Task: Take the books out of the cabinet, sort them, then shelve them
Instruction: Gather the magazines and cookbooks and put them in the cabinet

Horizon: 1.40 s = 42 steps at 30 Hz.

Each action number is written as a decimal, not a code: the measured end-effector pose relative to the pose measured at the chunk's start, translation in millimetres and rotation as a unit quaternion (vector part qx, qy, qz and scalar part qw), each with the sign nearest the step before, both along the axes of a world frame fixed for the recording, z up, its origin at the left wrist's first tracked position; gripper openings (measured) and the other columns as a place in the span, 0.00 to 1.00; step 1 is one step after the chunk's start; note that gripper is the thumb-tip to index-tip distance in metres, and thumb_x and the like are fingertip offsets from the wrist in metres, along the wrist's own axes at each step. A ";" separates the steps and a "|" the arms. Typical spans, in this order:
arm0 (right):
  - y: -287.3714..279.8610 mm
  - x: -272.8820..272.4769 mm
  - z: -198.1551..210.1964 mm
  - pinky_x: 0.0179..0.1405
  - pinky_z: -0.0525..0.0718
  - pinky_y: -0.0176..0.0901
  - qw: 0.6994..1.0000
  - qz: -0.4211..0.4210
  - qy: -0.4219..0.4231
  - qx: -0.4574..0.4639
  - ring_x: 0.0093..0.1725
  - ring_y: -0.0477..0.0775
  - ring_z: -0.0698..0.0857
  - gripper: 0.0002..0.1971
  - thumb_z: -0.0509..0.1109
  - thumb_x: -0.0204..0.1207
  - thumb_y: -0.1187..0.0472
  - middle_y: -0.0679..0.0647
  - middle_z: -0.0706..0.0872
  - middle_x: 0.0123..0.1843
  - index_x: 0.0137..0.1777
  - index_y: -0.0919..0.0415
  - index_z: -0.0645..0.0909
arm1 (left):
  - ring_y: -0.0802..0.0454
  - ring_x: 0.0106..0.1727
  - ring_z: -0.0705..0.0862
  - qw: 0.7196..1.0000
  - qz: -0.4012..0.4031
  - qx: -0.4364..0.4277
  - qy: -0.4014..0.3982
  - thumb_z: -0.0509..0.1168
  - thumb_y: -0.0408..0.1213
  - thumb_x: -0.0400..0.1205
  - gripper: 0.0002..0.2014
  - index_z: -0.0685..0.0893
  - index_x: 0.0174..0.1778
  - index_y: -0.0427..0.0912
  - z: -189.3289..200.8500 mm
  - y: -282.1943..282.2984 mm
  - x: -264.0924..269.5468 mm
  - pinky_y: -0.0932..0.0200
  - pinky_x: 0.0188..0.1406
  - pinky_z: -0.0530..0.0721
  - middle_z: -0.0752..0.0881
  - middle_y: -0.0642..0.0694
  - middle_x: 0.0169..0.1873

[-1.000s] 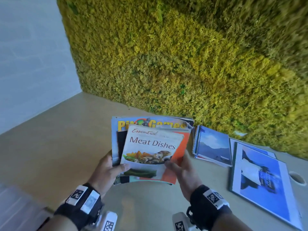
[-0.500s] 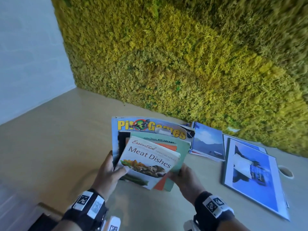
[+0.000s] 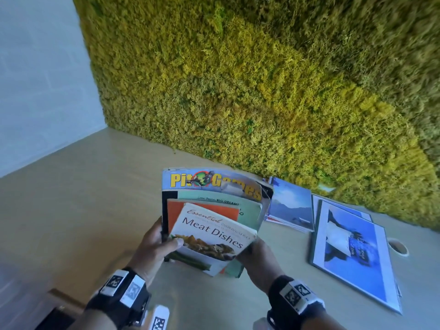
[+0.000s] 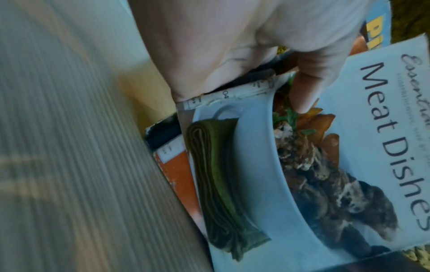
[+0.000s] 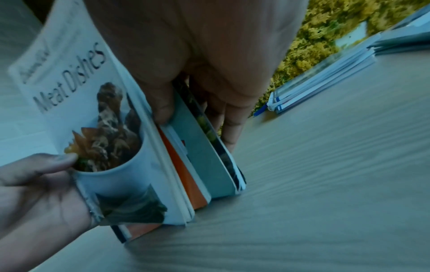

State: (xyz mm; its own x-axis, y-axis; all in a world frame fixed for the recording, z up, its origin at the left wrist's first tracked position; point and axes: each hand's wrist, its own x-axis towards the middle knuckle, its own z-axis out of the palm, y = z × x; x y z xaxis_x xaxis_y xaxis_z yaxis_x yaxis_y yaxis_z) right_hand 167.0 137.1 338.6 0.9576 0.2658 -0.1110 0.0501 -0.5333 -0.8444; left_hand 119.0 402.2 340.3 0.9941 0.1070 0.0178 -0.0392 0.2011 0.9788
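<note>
I hold a fanned stack of books tilted above the wooden table (image 3: 95,206). The white "Meat Dishes" cookbook (image 3: 212,236) (image 4: 325,165) (image 5: 76,103) lies on top. Under it sit an orange book (image 3: 204,208) (image 5: 184,176), a teal "Big Dreams" book (image 3: 247,210) (image 5: 200,147) and the large "Pit Games" magazine (image 3: 214,181). My left hand (image 3: 157,248) (image 4: 300,86) grips the stack's left edge, thumb on the cookbook cover. My right hand (image 3: 257,258) (image 5: 197,114) grips the right edge, thumb between the cookbook and the teal book, fingers behind.
A spiral-bound blue booklet pile (image 3: 290,206) (image 5: 325,77) lies to the right on the table. Further right lies a large blue-and-white folder (image 3: 352,258), with a round hole (image 3: 397,246) in the tabletop beside it. A yellow-green moss wall (image 3: 262,91) backs the table.
The cookbook has slid down and tilted clockwise, uncovering the teal and orange books. The stack has risen to a steeper tilt, and both hands moved slightly with it.
</note>
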 end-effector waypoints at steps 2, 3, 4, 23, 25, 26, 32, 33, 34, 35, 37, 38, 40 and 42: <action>-3.8 -0.1 5.4 0.54 0.92 0.59 0.996 0.039 0.037 0.065 0.55 0.51 0.92 0.16 0.71 0.77 0.58 0.50 0.94 0.57 0.64 0.57 0.81 | 0.40 0.54 0.91 1.000 0.025 -0.016 -0.003 0.76 0.45 0.60 0.29 0.88 0.59 0.46 -0.1 -2.8 0.3 0.46 0.51 0.85 0.93 0.40 0.54; -9.0 0.3 8.9 0.53 0.91 0.61 0.993 0.059 0.055 0.086 0.54 0.54 0.92 0.16 0.68 0.78 0.64 0.55 0.94 0.58 0.65 0.61 0.80 | 0.39 0.52 0.90 0.999 0.042 -0.026 -0.003 0.76 0.44 0.60 0.26 0.89 0.56 0.47 -1.3 -3.3 0.8 0.46 0.47 0.86 0.93 0.39 0.53; -14.9 1.5 11.2 0.51 0.91 0.63 0.991 0.074 0.061 0.094 0.52 0.57 0.92 0.16 0.65 0.78 0.66 0.60 0.93 0.57 0.65 0.64 0.80 | 0.40 0.49 0.90 0.998 0.053 -0.034 -0.005 0.76 0.44 0.59 0.24 0.90 0.54 0.49 -1.6 -4.1 1.0 0.48 0.42 0.87 0.94 0.40 0.51; -7.5 -33.3 -2.5 0.38 0.86 0.43 0.981 -0.094 0.106 0.130 0.39 0.47 0.89 0.09 0.82 0.71 0.65 0.49 0.95 0.43 0.48 0.54 0.90 | 0.46 0.54 0.91 0.998 0.059 0.027 -0.007 0.73 0.43 0.61 0.32 0.81 0.64 0.41 -18.0 -34.0 -7.3 0.51 0.53 0.87 0.93 0.42 0.54; -9.7 -37.9 -0.5 0.39 0.86 0.44 0.979 -0.085 0.118 0.145 0.40 0.48 0.90 0.08 0.82 0.71 0.65 0.51 0.95 0.45 0.48 0.54 0.90 | 0.46 0.51 0.91 0.997 0.062 0.034 -0.004 0.73 0.39 0.63 0.30 0.81 0.63 0.40 -16.1 -37.1 -9.1 0.54 0.49 0.89 0.93 0.43 0.52; -13.2 -40.9 1.2 0.37 0.85 0.43 0.979 -0.080 0.118 0.149 0.40 0.49 0.89 0.07 0.82 0.71 0.65 0.52 0.95 0.44 0.47 0.56 0.91 | 0.47 0.49 0.92 0.997 0.063 0.033 0.001 0.73 0.39 0.61 0.29 0.82 0.61 0.40 -13.8 -39.2 -11.2 0.57 0.45 0.89 0.94 0.44 0.50; -58.1 -76.6 12.7 0.33 0.81 0.52 0.978 -0.024 0.140 0.154 0.36 0.57 0.81 0.05 0.82 0.72 0.63 0.56 0.92 0.41 0.41 0.51 0.92 | 0.39 0.41 0.83 0.998 0.041 0.043 0.022 0.71 0.47 0.55 0.28 0.85 0.52 0.46 -10.5 -65.4 -36.6 0.50 0.40 0.79 0.93 0.42 0.44; -65.1 -87.2 13.2 0.33 0.82 0.57 0.979 -0.035 0.134 0.148 0.35 0.59 0.82 0.05 0.82 0.73 0.63 0.58 0.93 0.41 0.42 0.50 0.92 | 0.39 0.41 0.83 0.998 0.031 0.047 0.025 0.71 0.48 0.54 0.29 0.84 0.54 0.46 -9.3 -74.2 -44.1 0.52 0.38 0.79 0.93 0.44 0.44; -72.8 -99.0 13.2 0.33 0.84 0.61 0.981 -0.054 0.122 0.141 0.33 0.60 0.82 0.06 0.81 0.73 0.63 0.60 0.93 0.40 0.42 0.49 0.92 | 0.39 0.42 0.83 0.998 0.021 0.051 0.028 0.71 0.48 0.54 0.31 0.84 0.55 0.46 -7.5 -84.4 -52.7 0.54 0.37 0.80 0.94 0.46 0.45; -81.1 -113.0 14.8 0.31 0.85 0.63 0.982 -0.074 0.107 0.137 0.30 0.61 0.82 0.07 0.81 0.73 0.63 0.62 0.93 0.40 0.42 0.48 0.91 | 0.40 0.43 0.84 0.998 0.014 0.052 0.031 0.71 0.48 0.53 0.32 0.83 0.56 0.45 -5.4 -95.2 -63.5 0.56 0.37 0.81 0.94 0.47 0.45; -101.9 -144.1 16.9 0.28 0.86 0.61 0.982 -0.104 0.083 0.137 0.27 0.62 0.83 0.10 0.81 0.74 0.62 0.62 0.93 0.39 0.42 0.42 0.90 | 0.41 0.46 0.87 0.998 -0.002 0.047 0.036 0.73 0.48 0.53 0.34 0.83 0.58 0.44 1.3 -118.8 -89.7 0.54 0.40 0.84 0.94 0.47 0.46; -114.4 -160.5 18.0 0.29 0.88 0.60 0.981 -0.110 0.076 0.141 0.29 0.63 0.86 0.11 0.81 0.73 0.62 0.60 0.94 0.41 0.42 0.41 0.91 | 0.41 0.47 0.89 0.998 -0.013 0.046 0.037 0.74 0.48 0.53 0.35 0.83 0.59 0.43 3.5 -130.2 -104.5 0.52 0.44 0.84 0.94 0.46 0.48; -141.8 -195.2 20.2 0.36 0.93 0.55 0.979 -0.114 0.074 0.150 0.39 0.58 0.94 0.09 0.83 0.72 0.61 0.51 0.96 0.44 0.43 0.44 0.91 | 0.43 0.49 0.92 0.998 -0.036 0.040 0.039 0.76 0.44 0.55 0.34 0.83 0.60 0.41 9.4 -155.3 -136.5 0.49 0.47 0.84 0.94 0.44 0.50; -167.4 -232.4 23.0 0.43 0.94 0.49 0.979 -0.111 0.077 0.153 0.45 0.50 0.95 0.08 0.83 0.72 0.61 0.44 0.96 0.45 0.46 0.48 0.90 | 0.47 0.48 0.93 0.997 -0.052 0.033 0.046 0.75 0.38 0.61 0.29 0.83 0.60 0.40 13.2 -179.2 -171.1 0.50 0.46 0.84 0.94 0.44 0.49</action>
